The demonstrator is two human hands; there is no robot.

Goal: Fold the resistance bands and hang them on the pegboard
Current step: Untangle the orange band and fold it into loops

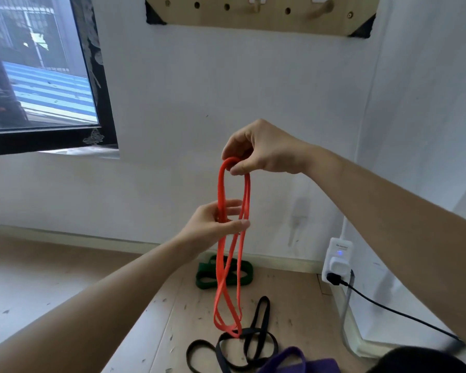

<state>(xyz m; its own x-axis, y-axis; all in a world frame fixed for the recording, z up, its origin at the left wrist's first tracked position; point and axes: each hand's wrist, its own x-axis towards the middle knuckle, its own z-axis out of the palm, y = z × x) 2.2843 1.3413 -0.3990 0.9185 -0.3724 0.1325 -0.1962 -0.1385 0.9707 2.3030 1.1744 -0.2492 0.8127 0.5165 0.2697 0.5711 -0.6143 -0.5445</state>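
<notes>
Orange band (221, 265) hanging before the white wall (253, 82), under the pegboard (261, 21).
Right hand (258, 149) pinches its top loop, left hand (213, 224) grips the strands midway; green band (206, 277), black bands (253, 343) and purple band (288, 359) lie on the scuffed wooden floor (65, 278).

A white wall (199, 90) meets a pale wood floor (51, 278), with a dark-framed window (38, 76) at left.

I count two hands, the left hand (213, 224) and the right hand (261, 149). There is one orange band (221, 189), one green band (203, 281), one purple band (288, 359) and one pegboard (253, 20). The black bands (264, 310) are tangled, so their number is unclear.
</notes>
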